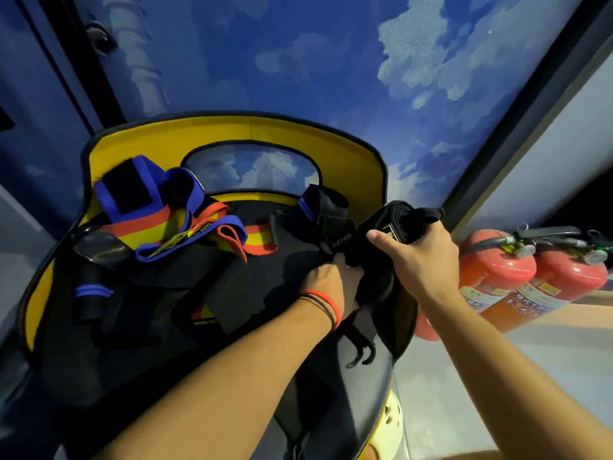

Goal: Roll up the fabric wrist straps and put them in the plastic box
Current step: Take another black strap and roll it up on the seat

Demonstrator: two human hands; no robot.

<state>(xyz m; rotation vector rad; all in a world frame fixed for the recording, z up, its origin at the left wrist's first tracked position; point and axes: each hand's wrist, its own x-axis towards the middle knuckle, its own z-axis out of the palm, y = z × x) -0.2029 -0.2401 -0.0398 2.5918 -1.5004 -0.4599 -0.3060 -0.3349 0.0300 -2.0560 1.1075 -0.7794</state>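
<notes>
Here both hands [381,260] grip one black wrist strap [394,224], partly rolled.

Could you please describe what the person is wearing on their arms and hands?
No sleeves or gloves are in view. The left hand has a red band and thin dark cords at its wrist; the right hand and its wrist wear nothing.
</notes>
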